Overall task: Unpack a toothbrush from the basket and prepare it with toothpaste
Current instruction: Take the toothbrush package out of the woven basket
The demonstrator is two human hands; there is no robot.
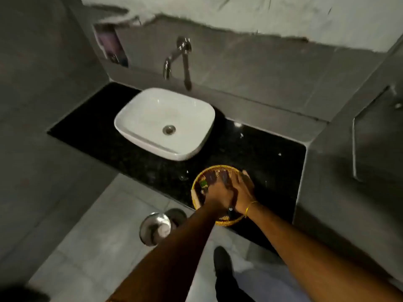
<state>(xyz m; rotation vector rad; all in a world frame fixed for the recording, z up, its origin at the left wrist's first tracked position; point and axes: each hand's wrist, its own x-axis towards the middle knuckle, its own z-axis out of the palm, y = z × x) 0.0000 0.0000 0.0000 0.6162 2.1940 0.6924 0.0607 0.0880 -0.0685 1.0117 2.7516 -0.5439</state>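
Both hands are inside the basket (197,192), a round yellow woven one at the front edge of the black surface (261,153), its near rim jutting slightly past that edge. The left hand (218,192) reaches in from the near side, fingers curled down among the contents; the right hand (242,190), with a thin gold bangle (250,207) at the wrist, lies just beside it, touching it. Whether either hand grips anything cannot be told, for they hide most of the basket. A small green packet (203,183) shows at the basket's left side. No toothbrush can be made out. The white sink (165,123) sits well apart to the left rear, under a wall tap (176,59). Bare surface lies between sink and basket, and to the basket's right up to the wall. On the floor below stands a steel bin (156,228).
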